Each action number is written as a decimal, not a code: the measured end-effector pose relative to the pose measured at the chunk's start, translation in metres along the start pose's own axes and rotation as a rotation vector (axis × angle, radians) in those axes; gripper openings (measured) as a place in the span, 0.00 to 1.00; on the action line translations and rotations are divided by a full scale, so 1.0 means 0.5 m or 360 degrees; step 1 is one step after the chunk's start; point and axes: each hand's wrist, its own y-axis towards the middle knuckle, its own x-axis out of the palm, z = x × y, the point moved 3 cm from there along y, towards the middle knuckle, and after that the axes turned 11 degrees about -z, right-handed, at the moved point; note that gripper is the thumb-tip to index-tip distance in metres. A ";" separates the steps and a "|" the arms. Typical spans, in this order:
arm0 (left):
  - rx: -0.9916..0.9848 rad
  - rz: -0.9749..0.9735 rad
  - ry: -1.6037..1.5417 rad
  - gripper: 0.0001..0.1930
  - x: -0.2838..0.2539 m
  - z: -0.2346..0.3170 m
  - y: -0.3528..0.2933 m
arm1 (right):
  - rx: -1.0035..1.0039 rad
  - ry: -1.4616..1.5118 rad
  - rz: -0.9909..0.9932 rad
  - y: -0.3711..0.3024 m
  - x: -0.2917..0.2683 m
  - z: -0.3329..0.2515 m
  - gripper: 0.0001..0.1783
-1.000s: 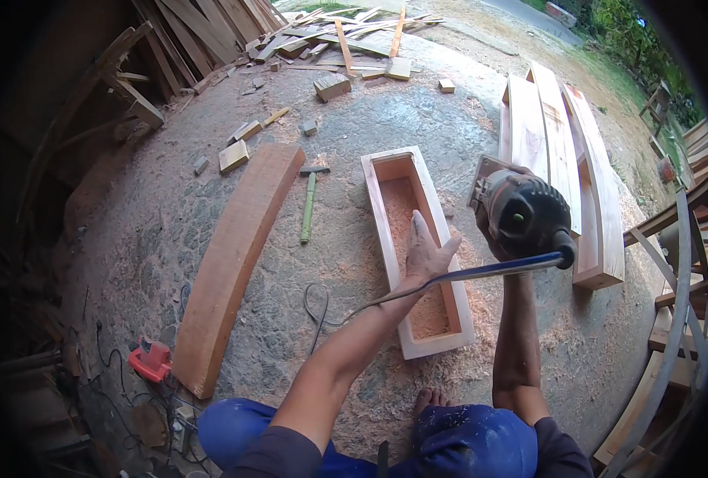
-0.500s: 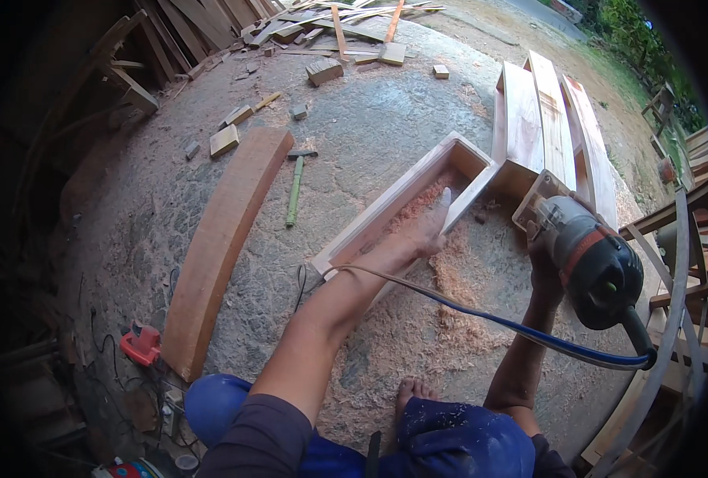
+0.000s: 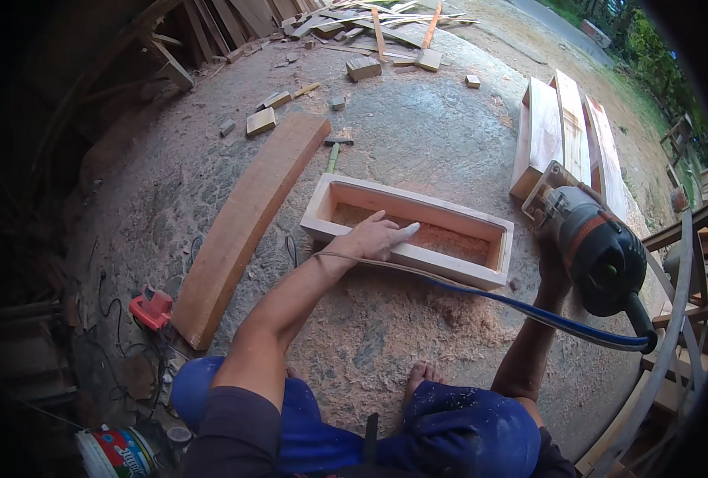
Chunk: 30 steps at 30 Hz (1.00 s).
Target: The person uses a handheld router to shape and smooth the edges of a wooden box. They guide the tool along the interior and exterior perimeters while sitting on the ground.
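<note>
A long, open wooden box (image 3: 449,272) lies on the floor in front of me, running left to right, with reddish shavings inside. My left hand (image 3: 372,237) grips its near wall from above, fingers over the rim and one fingertip whitish. On the right, my right hand (image 3: 555,259) holds a router (image 3: 601,255) raised off the floor and tilted, its square base plate facing away to the upper left. The router's body partly covers that hand. From its end a blue-grey cord (image 3: 521,311) loops left across my left wrist.
A thick reddish board (image 3: 246,231) and a green-handled hammer (image 3: 334,151) lie left of the box. Several long wooden boxes (image 3: 545,131) stand at the far right. Wood offcuts (image 3: 363,68) are scattered farther off. A red power tool (image 3: 152,309) and a bucket (image 3: 115,452) sit at lower left.
The box has turned clockwise from a diagonal to lying nearly crosswise, its far end swinging right and nearer. My left hand has moved left with its wall. The router stays raised at the right.
</note>
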 end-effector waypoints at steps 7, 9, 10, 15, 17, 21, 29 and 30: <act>-0.1027 0.2408 -0.1694 0.62 0.143 -0.017 0.022 | -0.0026 -0.0007 -0.0095 0.000 0.028 -0.009 0.40; -0.1246 0.2378 -0.1580 0.64 0.148 0.007 0.080 | -0.0049 0.0035 -0.0113 0.010 0.048 -0.021 0.40; -0.1356 0.2366 -0.1524 0.65 0.161 -0.002 0.092 | -0.0061 0.0070 -0.0129 0.014 0.065 -0.029 0.40; -0.1374 0.1687 -0.1785 0.59 0.109 -0.056 0.080 | -0.0034 0.0009 -0.0222 0.002 0.063 -0.015 0.39; -0.1227 0.1576 -0.1536 0.54 0.083 -0.097 0.032 | -0.0017 0.0008 -0.0229 0.001 0.054 -0.023 0.39; -0.0873 0.1198 -0.1354 0.61 0.026 -0.072 0.003 | 0.0043 0.0028 -0.0275 -0.002 0.062 0.006 0.38; -0.0737 0.1035 -0.1148 0.57 0.035 0.042 0.023 | 0.0304 0.0356 -0.0335 0.018 0.147 0.122 0.30; -0.0660 0.1067 -0.1203 0.57 0.029 0.048 0.024 | 0.0360 0.0323 -0.0334 0.020 0.157 0.136 0.30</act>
